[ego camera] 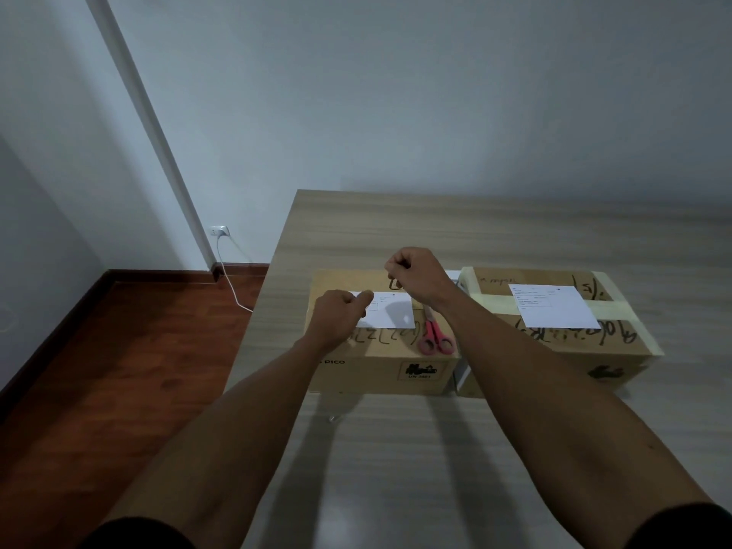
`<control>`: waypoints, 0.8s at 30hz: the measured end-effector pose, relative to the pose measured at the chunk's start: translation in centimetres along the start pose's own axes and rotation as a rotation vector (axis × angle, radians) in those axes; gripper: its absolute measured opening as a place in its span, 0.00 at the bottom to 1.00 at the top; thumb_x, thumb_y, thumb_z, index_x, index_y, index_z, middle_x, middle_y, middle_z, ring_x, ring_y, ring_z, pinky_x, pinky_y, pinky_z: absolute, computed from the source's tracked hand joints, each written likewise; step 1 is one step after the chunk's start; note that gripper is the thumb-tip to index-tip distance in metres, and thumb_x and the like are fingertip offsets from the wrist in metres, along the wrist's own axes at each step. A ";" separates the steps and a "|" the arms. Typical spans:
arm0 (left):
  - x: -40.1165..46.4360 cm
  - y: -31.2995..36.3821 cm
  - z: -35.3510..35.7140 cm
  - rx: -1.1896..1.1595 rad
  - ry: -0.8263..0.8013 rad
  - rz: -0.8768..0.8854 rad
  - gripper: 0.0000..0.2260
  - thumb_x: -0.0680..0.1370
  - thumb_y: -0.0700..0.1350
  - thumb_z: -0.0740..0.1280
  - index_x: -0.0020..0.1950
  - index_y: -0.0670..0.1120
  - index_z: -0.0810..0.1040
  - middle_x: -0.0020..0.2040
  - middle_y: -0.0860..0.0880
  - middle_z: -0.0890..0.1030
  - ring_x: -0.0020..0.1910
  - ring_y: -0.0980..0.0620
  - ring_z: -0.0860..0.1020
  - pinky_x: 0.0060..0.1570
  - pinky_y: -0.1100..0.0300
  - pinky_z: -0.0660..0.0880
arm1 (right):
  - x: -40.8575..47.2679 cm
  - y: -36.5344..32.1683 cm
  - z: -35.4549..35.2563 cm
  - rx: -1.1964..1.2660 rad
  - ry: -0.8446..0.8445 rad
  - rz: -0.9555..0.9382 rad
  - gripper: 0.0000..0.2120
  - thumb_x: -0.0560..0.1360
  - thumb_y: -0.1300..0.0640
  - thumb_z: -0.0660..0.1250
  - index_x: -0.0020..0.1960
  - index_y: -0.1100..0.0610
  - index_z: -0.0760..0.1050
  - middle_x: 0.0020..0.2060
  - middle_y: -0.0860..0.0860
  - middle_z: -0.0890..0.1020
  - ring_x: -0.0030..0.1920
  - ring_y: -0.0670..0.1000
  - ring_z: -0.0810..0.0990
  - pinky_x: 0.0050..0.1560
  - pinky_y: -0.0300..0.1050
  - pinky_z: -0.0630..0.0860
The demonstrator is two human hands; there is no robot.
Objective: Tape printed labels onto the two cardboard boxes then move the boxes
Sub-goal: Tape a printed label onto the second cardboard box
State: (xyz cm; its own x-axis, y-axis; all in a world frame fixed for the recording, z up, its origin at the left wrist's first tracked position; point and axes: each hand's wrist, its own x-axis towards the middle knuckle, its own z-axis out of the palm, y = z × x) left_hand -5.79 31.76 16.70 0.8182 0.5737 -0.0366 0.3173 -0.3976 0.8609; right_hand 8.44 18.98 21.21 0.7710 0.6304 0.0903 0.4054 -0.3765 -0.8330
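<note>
Cardboard left box stands on the tabletop, a printed label on its top. Left hand pinches that label's left edge; right hand hovers above, fingers curled, contents indiscernible. Red scissors lie just right of the label. The second box, labelled, sits beside the first

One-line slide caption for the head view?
Both hands work over the label on the left box; scissors lie beside it.

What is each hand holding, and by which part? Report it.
Left hand pinches the left edge of the label on the left box. Right hand is curled above it; whether it holds anything, perhaps clear tape, cannot be told.
</note>
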 end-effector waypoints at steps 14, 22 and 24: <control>1.2 1.6 0.2 -0.246 -0.289 -0.050 0.24 0.76 0.43 0.74 0.70 0.50 0.72 0.59 0.44 0.76 0.49 0.48 0.79 0.42 0.57 0.80 | 0.7 -0.7 -1.3 -0.141 -0.013 -0.107 0.07 0.78 0.62 0.71 0.41 0.57 0.82 0.39 0.47 0.84 0.33 0.38 0.79 0.34 0.29 0.72; 1.4 2.1 0.7 -0.332 -0.389 -0.076 0.30 0.77 0.37 0.72 0.74 0.57 0.66 0.60 0.41 0.77 0.51 0.46 0.79 0.53 0.45 0.82 | 1.5 0.0 -1.0 -0.205 -0.012 -0.092 0.04 0.76 0.57 0.73 0.44 0.51 0.86 0.40 0.42 0.86 0.40 0.46 0.85 0.46 0.49 0.83; 1.5 2.2 0.9 -0.326 -0.393 -0.074 0.31 0.77 0.37 0.72 0.74 0.59 0.66 0.60 0.41 0.77 0.51 0.46 0.79 0.51 0.47 0.83 | 1.5 0.2 -0.8 -0.204 -0.008 -0.083 0.04 0.76 0.57 0.73 0.45 0.52 0.87 0.40 0.43 0.86 0.40 0.47 0.85 0.47 0.52 0.83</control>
State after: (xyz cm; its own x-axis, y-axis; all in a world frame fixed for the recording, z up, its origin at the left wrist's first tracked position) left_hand -3.47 31.11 18.12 0.9375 0.2542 -0.2378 0.2669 -0.0864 0.9598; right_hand 10.09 19.31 21.66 0.7271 0.6701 0.1494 0.5591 -0.4517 -0.6953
